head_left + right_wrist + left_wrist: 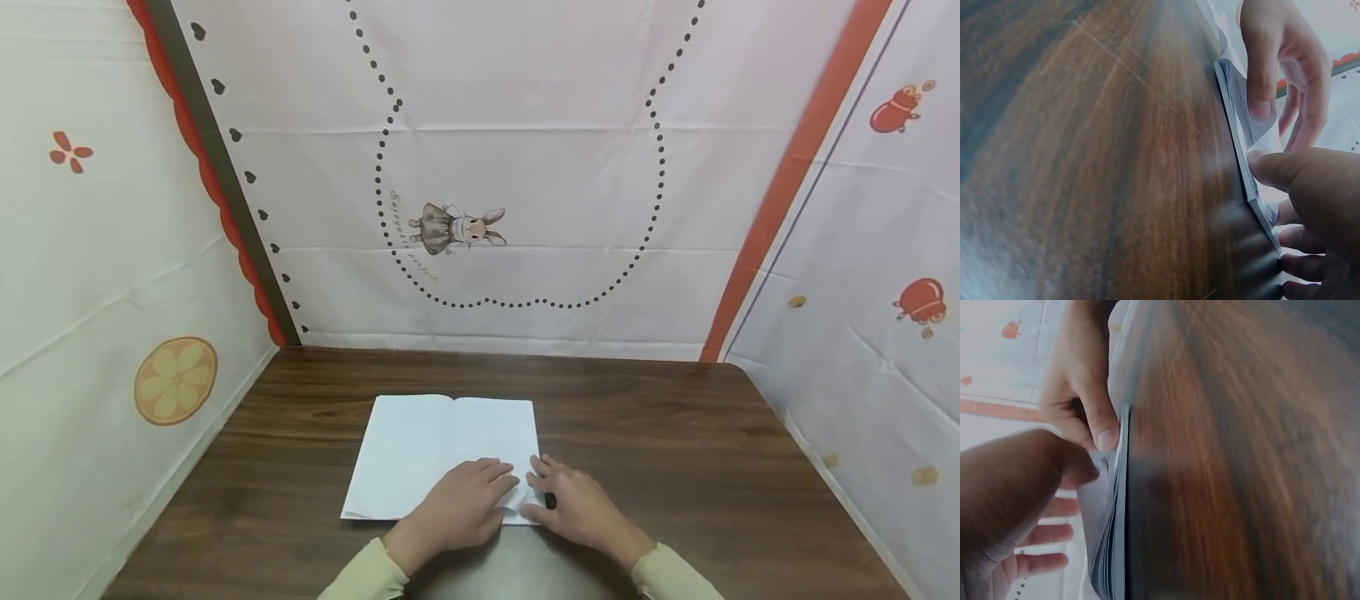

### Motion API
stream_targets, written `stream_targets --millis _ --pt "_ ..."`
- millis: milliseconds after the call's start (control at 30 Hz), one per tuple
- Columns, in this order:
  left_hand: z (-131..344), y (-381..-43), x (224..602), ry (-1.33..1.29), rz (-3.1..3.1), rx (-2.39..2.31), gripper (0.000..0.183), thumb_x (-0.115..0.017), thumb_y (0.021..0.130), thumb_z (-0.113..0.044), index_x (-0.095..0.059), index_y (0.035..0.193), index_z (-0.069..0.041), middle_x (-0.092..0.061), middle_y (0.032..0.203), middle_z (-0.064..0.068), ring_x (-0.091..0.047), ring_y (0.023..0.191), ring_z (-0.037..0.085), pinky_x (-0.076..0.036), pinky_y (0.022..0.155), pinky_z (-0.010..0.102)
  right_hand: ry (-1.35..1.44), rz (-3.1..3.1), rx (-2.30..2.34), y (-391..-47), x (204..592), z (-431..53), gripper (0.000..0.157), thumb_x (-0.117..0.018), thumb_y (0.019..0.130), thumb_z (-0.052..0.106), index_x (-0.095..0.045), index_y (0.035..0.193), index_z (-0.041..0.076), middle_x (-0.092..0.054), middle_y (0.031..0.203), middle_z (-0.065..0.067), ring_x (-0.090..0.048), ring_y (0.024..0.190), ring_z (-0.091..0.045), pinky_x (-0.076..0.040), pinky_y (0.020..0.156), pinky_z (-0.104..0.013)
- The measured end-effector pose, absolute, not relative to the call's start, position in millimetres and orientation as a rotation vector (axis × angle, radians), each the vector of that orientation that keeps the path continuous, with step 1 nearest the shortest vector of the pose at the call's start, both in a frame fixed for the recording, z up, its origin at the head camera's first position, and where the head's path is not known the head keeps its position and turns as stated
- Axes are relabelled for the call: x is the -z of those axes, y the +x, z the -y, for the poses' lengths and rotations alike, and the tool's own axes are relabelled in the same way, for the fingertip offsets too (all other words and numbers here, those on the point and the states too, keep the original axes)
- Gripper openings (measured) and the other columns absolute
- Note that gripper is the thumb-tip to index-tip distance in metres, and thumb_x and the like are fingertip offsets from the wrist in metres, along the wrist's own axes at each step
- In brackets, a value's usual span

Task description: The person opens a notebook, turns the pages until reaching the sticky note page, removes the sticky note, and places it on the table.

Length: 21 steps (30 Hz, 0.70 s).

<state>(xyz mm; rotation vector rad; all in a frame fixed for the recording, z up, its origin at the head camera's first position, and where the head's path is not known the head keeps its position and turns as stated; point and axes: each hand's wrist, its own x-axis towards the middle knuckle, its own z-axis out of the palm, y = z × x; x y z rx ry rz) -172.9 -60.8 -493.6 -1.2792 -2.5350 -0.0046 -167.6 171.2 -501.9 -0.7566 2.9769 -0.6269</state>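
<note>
An open notebook [408,454] with lined white pages lies on the brown wooden table. Both hands are at the near right corner of its right page. My left hand [467,500] holds a lifted part of the page [1262,139], thumb on the near side and fingers behind it. Close beside it, my right hand [581,507] holds the page by the corner, its thumb at the notebook's near edge and its other fingers spread over the right side. A small dark thing [551,501] shows under the right hand. The page stack's edge [1116,550] shows in the left wrist view.
The table [675,450] extends on both sides of the notebook. Printed white cloth [525,183] hangs behind the far table edge, with more cloth at the left [67,275] and right [862,333].
</note>
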Motion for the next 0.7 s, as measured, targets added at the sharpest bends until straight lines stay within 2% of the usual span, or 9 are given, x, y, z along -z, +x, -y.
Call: stream_targets --millis 400,500,700 --pt "33.8 -173.5 498.7 -1.144 2.583 -0.098 0.041 -0.078 0.089 -0.034 -0.070 0.125 -0.016 -0.071 0.126 0.000 -0.067 0.111 0.015 -0.057 0.086 0.029 -0.799 -2.987 0.610 -169.8 498.9 -174.2 0.056 -0.073 0.092 0.049 -0.071 0.129 0.007 -0.058 0.147 -0.014 -0.053 0.136 -0.038 -0.050 0.104 -0.058" --pt "32.2 -174.2 498.4 -1.150 2.595 -0.119 0.037 -0.080 0.088 -0.032 -0.071 0.120 -0.016 -0.072 0.123 0.001 -0.069 0.106 0.015 -0.058 0.084 0.029 -0.799 -2.988 0.614 -170.6 500.4 -174.5 0.056 -0.074 0.091 0.048 -0.071 0.130 0.007 -0.058 0.147 -0.013 -0.053 0.137 -0.037 -0.049 0.104 -0.058" --pt "32.7 -175.1 498.0 -1.131 2.634 -0.016 0.020 -0.078 0.089 -0.019 -0.075 0.109 -0.014 -0.073 0.119 0.006 -0.072 0.098 0.018 -0.062 0.076 0.029 -0.774 -2.970 0.618 -171.7 502.0 -175.5 0.060 -0.075 0.090 0.048 -0.069 0.133 0.007 -0.058 0.147 -0.013 -0.052 0.138 -0.037 -0.048 0.105 -0.058"
